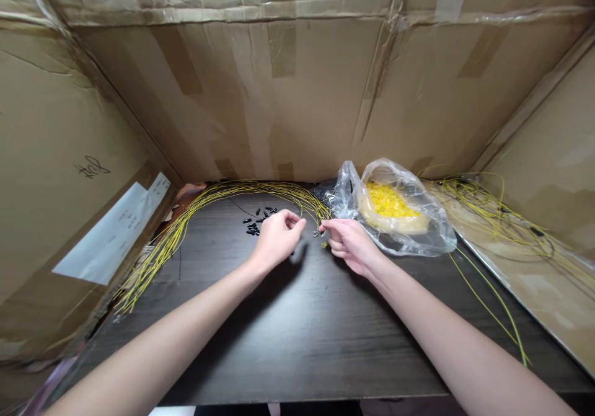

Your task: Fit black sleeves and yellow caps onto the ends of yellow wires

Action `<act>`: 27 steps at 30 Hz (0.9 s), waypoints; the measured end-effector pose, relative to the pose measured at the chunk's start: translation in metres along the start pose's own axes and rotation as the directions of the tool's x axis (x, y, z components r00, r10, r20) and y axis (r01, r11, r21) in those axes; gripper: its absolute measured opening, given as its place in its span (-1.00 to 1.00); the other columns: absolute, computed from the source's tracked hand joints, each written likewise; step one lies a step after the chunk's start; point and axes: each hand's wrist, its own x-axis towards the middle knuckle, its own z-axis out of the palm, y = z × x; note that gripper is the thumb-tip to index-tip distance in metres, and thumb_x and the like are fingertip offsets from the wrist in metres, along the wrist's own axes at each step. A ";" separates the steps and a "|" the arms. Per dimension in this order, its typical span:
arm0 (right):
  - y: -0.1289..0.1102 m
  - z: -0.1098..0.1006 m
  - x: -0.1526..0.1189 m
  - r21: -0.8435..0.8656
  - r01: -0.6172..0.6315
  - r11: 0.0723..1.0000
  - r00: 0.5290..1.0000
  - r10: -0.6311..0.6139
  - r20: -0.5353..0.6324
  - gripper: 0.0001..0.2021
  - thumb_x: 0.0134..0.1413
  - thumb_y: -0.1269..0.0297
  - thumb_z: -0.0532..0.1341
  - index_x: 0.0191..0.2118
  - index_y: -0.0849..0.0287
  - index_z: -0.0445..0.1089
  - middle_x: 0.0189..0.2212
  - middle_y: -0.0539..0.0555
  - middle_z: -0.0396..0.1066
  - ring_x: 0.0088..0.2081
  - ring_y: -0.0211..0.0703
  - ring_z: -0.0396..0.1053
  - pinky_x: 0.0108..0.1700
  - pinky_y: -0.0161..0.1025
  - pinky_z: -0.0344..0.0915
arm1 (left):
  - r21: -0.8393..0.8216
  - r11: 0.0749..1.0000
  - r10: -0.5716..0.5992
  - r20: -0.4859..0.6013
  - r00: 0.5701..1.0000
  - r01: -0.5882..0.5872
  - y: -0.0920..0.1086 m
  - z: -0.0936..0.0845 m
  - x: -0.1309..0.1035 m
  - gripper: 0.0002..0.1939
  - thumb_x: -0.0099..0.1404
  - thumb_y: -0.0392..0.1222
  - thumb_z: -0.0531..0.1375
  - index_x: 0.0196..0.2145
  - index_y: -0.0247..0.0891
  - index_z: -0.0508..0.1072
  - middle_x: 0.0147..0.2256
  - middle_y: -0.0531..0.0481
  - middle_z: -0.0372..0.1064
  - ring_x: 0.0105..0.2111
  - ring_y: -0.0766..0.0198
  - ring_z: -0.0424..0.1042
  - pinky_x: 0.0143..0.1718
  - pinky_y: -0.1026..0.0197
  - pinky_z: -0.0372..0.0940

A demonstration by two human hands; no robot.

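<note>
A bundle of thin yellow cables (242, 186) arcs over the dark table (279, 335). My left hand (282, 235) is pinched near the middle of the table, with a thin yellow cable at its fingertips. Just to the right, my right hand (348, 242) has thumb and forefinger pressed together beside the cable ends; whatever lies between them is too small to make out. Several small black pieces (253, 227) are scattered left of my left hand. A tiny yellow piece (324, 245) rests on the table by my right hand.
An open clear plastic bag (434, 233) holding small yellow pieces (390, 200) stands at the back right. More yellow cables (497, 208) lie tangled on cardboard at the far right. Tall cardboard walls (260, 106) enclose the back and sides. Loose yellow strands (499, 301) hang across the right side.
</note>
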 end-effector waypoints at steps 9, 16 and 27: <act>-0.003 -0.001 0.000 0.021 0.001 1.000 1.000 -0.001 -0.003 -0.77 -0.17 0.24 0.37 -0.44 0.24 0.34 -0.76 -0.27 -0.17 -0.73 -0.51 -0.28 -0.71 -0.45 -0.37 | 0.214 0.976 -0.054 0.096 0.994 0.032 -0.013 0.015 0.052 -0.75 0.01 -0.13 0.34 -0.69 -0.21 0.38 -0.56 -0.16 0.40 -0.39 0.02 0.45 -0.33 0.14 0.20; 0.001 0.000 0.001 -0.043 -0.041 0.998 0.999 0.040 -0.023 -0.80 -0.10 0.24 0.25 -0.48 0.16 0.20 -0.75 -0.26 -0.15 -0.73 -0.49 -0.27 -0.72 -0.46 -0.37 | -0.016 0.978 -0.207 0.118 0.971 0.210 0.007 -0.011 0.091 -0.67 0.09 -0.03 0.31 -0.68 -0.26 0.37 -0.74 0.04 0.15 -0.72 0.35 0.08 -0.62 0.23 -0.03; 0.004 0.007 -0.003 -0.108 0.015 0.994 0.999 -0.012 0.030 -0.76 -0.06 0.14 0.28 -0.42 0.18 0.27 -0.73 -0.26 -0.13 -0.73 -0.49 -0.25 -0.72 -0.46 -0.34 | -0.006 0.987 -0.157 0.193 0.969 0.161 0.015 -0.019 0.093 -0.42 0.15 0.29 0.23 -0.65 -0.33 0.47 -0.67 -0.14 0.36 -0.74 0.30 0.21 -0.69 0.24 0.03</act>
